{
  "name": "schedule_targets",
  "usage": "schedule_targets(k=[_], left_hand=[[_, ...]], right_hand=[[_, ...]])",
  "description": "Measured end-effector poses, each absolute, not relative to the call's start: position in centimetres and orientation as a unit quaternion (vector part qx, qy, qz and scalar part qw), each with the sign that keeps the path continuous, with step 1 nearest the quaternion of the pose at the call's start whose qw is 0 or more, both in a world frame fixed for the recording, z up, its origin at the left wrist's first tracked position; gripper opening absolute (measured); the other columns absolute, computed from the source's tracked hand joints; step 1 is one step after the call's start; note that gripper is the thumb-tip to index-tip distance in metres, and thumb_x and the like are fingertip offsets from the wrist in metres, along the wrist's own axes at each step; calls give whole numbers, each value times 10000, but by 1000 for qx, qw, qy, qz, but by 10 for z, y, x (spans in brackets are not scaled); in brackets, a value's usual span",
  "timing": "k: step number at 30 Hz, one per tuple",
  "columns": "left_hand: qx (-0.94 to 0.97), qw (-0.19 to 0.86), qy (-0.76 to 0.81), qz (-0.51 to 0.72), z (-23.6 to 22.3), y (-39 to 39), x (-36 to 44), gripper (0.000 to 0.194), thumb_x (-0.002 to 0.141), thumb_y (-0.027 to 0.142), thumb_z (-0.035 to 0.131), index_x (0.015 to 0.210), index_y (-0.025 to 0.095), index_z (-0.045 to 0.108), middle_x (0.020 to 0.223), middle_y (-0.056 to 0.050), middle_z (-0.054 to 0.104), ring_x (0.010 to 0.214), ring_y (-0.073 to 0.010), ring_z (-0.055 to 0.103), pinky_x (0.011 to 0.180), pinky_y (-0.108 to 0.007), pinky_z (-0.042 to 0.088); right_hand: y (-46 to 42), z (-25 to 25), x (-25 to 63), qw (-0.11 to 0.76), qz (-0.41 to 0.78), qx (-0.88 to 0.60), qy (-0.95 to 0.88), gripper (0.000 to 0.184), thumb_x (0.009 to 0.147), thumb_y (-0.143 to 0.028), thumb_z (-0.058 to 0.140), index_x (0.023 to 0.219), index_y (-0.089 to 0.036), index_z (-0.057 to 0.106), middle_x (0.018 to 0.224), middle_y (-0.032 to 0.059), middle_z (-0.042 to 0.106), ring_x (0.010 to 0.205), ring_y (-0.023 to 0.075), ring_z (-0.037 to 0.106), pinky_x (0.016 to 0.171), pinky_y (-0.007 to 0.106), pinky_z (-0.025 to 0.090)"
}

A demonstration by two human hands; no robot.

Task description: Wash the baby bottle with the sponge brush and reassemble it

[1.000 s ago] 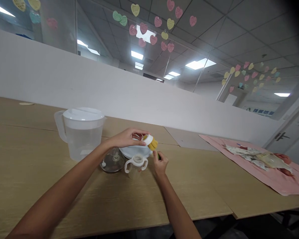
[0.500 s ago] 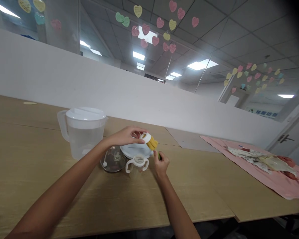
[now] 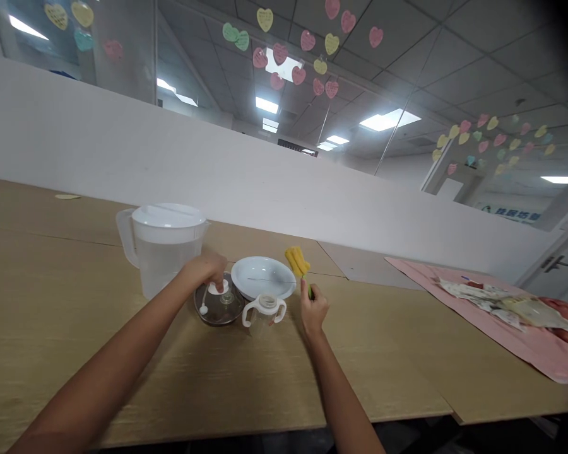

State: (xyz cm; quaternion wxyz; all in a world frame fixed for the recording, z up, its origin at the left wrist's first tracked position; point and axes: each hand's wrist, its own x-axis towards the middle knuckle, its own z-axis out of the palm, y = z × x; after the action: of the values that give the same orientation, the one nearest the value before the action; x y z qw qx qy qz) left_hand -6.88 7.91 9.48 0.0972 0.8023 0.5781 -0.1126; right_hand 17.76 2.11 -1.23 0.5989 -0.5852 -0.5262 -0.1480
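My left hand [image 3: 209,268] reaches over a round metal tray [image 3: 220,321], its fingers pinched on a white bottle collar [image 3: 218,288]. Whether the collar touches the tray cannot be made out. Inside the tray lie a clear nipple [image 3: 227,297] and a straw piece with a white end [image 3: 203,309]. My right hand [image 3: 314,308] is closed around the green handle of a sponge brush [image 3: 297,261], yellow head up. Between the hands a clear baby bottle [image 3: 266,304] with two white handles stands uncapped. Right behind it sits a white bowl [image 3: 284,287].
A lidded clear pitcher [image 3: 163,252] of water stands left of the tray, close to my left forearm. To the right, a doll [image 3: 515,306] in light clothes lies on a pink cloth [image 3: 454,312]. A white wall [image 3: 265,189] runs along the table's back.
My left hand has carried the white collar away from the brush, left and down to the metal tray. The brush head, now out of the collar, points upward in my right hand.
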Motion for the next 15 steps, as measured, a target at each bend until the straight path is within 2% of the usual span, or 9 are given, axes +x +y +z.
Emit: schedule_targets(k=[2, 6, 12, 15], left_hand=[[812, 98, 567, -98, 91, 79, -64, 262, 533, 334, 686, 696, 130, 677, 754, -130, 669, 695, -242, 612, 662, -308, 454], [832, 75, 544, -78, 93, 72, -58, 441, 519, 310, 698, 938, 182, 645, 969, -135, 643, 844, -288, 591, 689, -333, 453], [832, 66, 546, -70, 102, 66, -61, 342, 552, 314, 677, 844, 135, 671, 907, -159, 650, 817, -302, 599, 683, -342, 452], [832, 69, 546, -73, 99, 66, -59, 370, 541, 314, 685, 877, 160, 661, 955, -148, 642, 848, -298, 590, 692, -341, 454]], right_hand=[[21, -12, 178, 593, -159, -585, -531, 461, 802, -467, 434, 474, -163, 320, 474, -79, 195, 462, 55, 197, 469, 200, 194], [21, -12, 178, 581, -173, -585, -539, 459, 805, -465, 431, 475, -162, 333, 467, -79, 209, 453, 54, 199, 467, 201, 193], [19, -11, 176, 567, -184, -584, -551, 454, 805, -458, 428, 470, -164, 341, 458, -78, 220, 451, 58, 201, 459, 201, 194], [18, -10, 175, 564, -190, -582, -554, 456, 805, -459, 426, 468, -165, 338, 458, -77, 219, 448, 58, 203, 459, 200, 197]])
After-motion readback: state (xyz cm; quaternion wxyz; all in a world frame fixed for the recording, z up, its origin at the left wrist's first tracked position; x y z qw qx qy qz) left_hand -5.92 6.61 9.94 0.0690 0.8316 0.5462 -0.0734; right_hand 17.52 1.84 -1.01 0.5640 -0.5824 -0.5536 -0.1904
